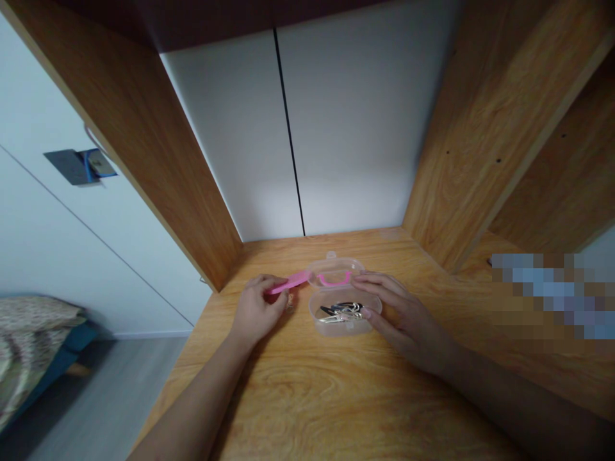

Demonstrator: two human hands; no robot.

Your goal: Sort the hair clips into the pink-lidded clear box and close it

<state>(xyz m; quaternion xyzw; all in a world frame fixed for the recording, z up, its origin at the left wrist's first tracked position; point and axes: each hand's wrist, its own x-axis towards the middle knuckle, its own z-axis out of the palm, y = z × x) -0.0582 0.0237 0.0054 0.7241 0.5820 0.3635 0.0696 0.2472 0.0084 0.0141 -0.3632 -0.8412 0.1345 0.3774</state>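
Observation:
A small clear plastic box [321, 317] stands open on the wooden desk [336, 397], its lid [336, 272] tipped back with a pink handle on it. Several metal hair clips [342, 310] lie inside the box. My left hand [257, 310] is closed around a pink flat item [291, 282] just left of the box. My right hand [401, 310] rests against the box's right side, fingers curved on its rim and wall.
Wooden side panels [158, 160] rise left and right of the desk, with a white wall behind. A blurred patch covers something at the far right. A bed [33, 346] and grey floor lie to the lower left.

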